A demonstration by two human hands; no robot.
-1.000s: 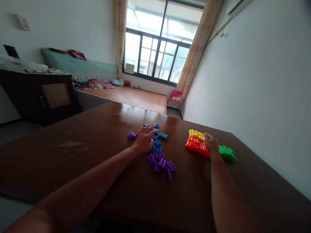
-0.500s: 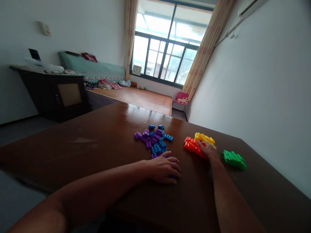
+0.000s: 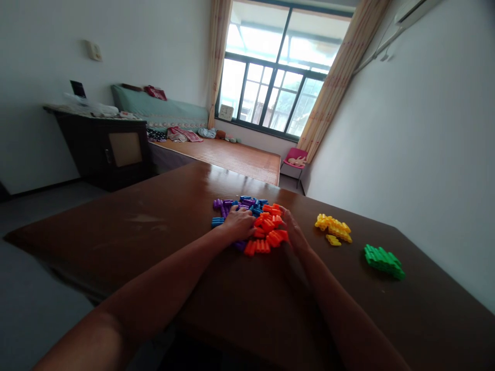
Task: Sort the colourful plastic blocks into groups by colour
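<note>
My left hand (image 3: 238,224) lies over the mixed pile, palm down with its fingers spread out over the pieces. Around it are purple ribbed plastic pieces (image 3: 222,206) and blue ones (image 3: 217,221). Orange-red pieces (image 3: 266,225) of the same kind lie loose between my two hands, against the purple and blue ones. My right hand (image 3: 293,229) stands on edge along their right side, fingers stretched out and touching them. Farther right are a cluster of yellow pieces (image 3: 333,225) and a stacked block of green pieces (image 3: 383,261).
The brown glossy table (image 3: 154,242) reflects the window light. Beyond it are a low bed platform (image 3: 240,158) with clothes, a dark cabinet (image 3: 102,147) at the left and a pink chair (image 3: 296,154) by the window. A white wall runs along the right.
My right hand has swept the orange-red pieces left into the purple and blue pile, where they now lie scattered. My left hand has moved up and left onto the pile. One yellow bit sits apart.
</note>
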